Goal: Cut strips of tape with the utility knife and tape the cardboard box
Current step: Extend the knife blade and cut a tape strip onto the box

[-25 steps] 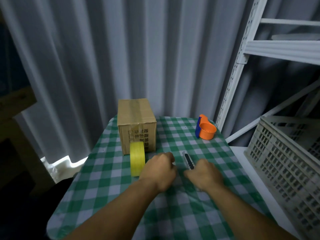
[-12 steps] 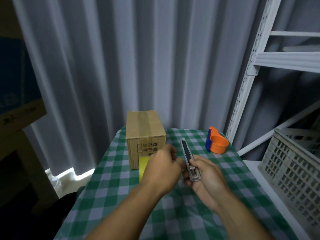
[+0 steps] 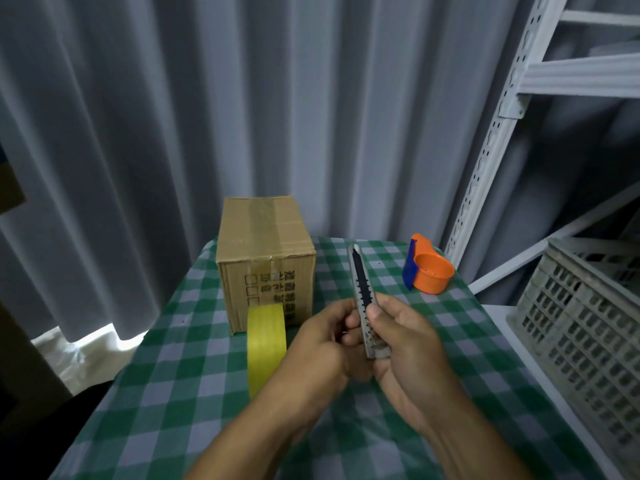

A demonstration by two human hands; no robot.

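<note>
Above the checked table (image 3: 194, 393), held a knife (image 3: 362, 296) upright in both hands: right hand (image 3: 405, 344) wrapped round its lower end, left hand (image 3: 322, 348) pinching beside. Behind, on the table, stood box (image 3: 266, 247) with tape (image 3: 266, 344) on edge just before it.

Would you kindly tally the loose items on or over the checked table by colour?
Brown: 1, cardboard box
Yellow: 1, tape roll
Orange and blue: 1, tape dispenser
Silver and black: 1, utility knife
Total: 4
</note>
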